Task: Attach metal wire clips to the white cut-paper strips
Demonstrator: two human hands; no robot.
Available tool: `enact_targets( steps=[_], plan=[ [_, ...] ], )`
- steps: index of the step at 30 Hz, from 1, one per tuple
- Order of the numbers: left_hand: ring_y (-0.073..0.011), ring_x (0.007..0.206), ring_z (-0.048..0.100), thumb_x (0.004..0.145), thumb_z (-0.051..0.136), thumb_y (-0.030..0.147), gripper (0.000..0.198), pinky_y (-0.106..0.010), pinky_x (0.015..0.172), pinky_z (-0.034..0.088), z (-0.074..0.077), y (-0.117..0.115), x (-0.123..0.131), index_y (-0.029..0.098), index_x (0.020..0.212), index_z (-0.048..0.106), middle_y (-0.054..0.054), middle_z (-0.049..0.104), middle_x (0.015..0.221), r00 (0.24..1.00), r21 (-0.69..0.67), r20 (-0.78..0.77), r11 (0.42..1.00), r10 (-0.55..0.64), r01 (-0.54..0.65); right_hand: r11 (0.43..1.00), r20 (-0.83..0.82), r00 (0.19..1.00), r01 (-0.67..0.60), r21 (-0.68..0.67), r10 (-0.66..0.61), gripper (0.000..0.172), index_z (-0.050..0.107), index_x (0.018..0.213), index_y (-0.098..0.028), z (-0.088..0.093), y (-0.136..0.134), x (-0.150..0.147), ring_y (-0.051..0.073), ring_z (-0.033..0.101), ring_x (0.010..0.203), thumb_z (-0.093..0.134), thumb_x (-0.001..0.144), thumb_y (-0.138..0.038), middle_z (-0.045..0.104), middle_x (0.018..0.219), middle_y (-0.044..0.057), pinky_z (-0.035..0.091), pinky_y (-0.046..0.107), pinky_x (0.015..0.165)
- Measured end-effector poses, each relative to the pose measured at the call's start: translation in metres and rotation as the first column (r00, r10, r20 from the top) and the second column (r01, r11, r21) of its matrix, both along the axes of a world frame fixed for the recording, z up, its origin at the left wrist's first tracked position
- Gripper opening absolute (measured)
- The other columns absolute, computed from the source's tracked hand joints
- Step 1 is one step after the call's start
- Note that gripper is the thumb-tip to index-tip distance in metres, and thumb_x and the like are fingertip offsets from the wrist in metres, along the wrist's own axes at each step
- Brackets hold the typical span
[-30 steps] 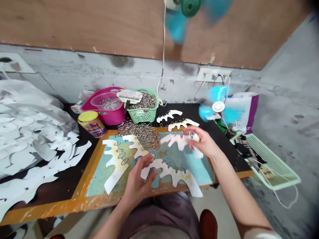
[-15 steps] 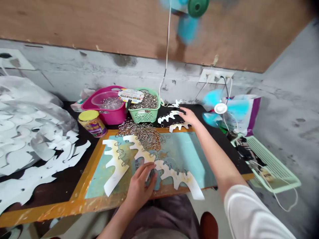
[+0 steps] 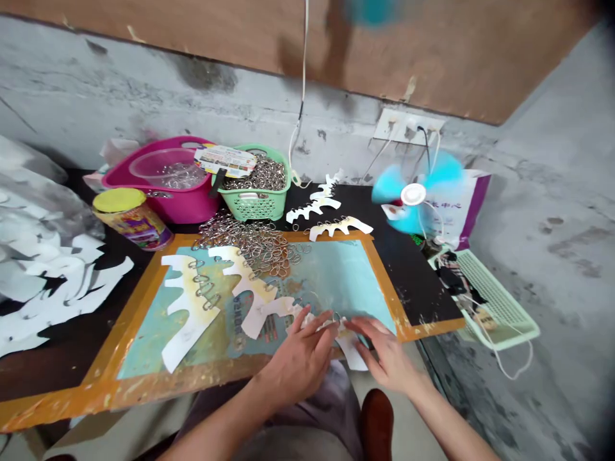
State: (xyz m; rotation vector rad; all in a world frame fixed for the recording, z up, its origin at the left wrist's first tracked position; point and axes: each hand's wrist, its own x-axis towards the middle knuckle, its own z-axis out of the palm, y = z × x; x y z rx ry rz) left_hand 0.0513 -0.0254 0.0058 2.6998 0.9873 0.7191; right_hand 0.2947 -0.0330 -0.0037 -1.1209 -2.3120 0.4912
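Observation:
In the head view, a white scalloped cut-out piece (image 3: 354, 356) lies at the front edge of the mat, largely covered by my hands. My left hand (image 3: 302, 352) grips its middle with the fingertips. At its right end, my right hand (image 3: 387, 355) pinches it close to a small metal ring (image 3: 337, 316); the fingertips partly hide the contact. Its left end overlaps a second cut-out piece (image 3: 250, 288) with rings along its toothed edge. Farther left is another ringed piece (image 3: 192, 307), with yellowish stains. Loose metal rings (image 3: 269, 250) are heaped behind them.
A green basket of rings (image 3: 254, 203), a magenta basket (image 3: 185, 205) and a yellow-lidded tin (image 3: 132, 218) stand behind. Finished-looking strips (image 3: 340, 227) lie at the back. White cut-outs (image 3: 72, 301) pile at left. A spinning fan (image 3: 413, 194) and green tray (image 3: 509, 307) are at right.
My right hand has come back from the strips at the rear to the front cut-out piece. My left hand has shifted right along that piece. The view has moved slightly.

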Motion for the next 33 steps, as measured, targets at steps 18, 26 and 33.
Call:
enact_targets(
  steps=[18, 26, 33],
  plan=[
    [-0.0243, 0.100, 0.065, 0.085, 0.044, 0.011, 0.034, -0.059, 0.117, 0.024, 0.007, 0.015, 0.013, 0.012, 0.119, 0.047, -0.012, 0.069, 0.102, 0.998, 0.027, -0.063, 1.000, 0.017, -0.016, 0.988, 0.076, 0.995, 0.053, 0.144, -0.065, 0.011, 0.064, 0.101, -0.021, -0.002, 0.019, -0.018, 0.024, 0.061, 0.088, 0.056, 0.093, -0.018, 0.069, 0.084, 0.004, 0.038, 0.052, 0.108],
    [-0.0238, 0.082, 0.066, 0.091, 0.050, 0.019, 0.011, -0.060, 0.115, 0.030, 0.004, 0.030, 0.028, 0.017, 0.089, 0.061, -0.005, 0.067, 0.075, 0.996, -0.026, -0.003, 0.995, 0.093, -0.093, 0.975, 0.271, 0.951, 0.099, 0.200, -0.152, 0.018, 0.061, 0.082, -0.018, 0.001, 0.019, -0.033, 0.025, 0.055, 0.081, 0.046, 0.091, -0.012, 0.060, 0.078, 0.007, 0.036, 0.052, 0.103],
    [-0.0183, 0.076, 0.062, 0.094, 0.047, 0.012, 0.022, -0.054, 0.117, 0.030, -0.003, 0.026, 0.028, 0.017, 0.078, 0.061, -0.002, 0.060, 0.070, 0.990, 0.140, -0.117, 0.988, 0.081, -0.064, 0.988, 0.158, 0.981, 0.092, 0.120, -0.110, 0.012, 0.061, 0.095, -0.019, 0.004, 0.020, -0.026, 0.024, 0.059, 0.086, 0.048, 0.095, -0.019, 0.064, 0.085, 0.005, 0.032, 0.051, 0.106]
  ],
)
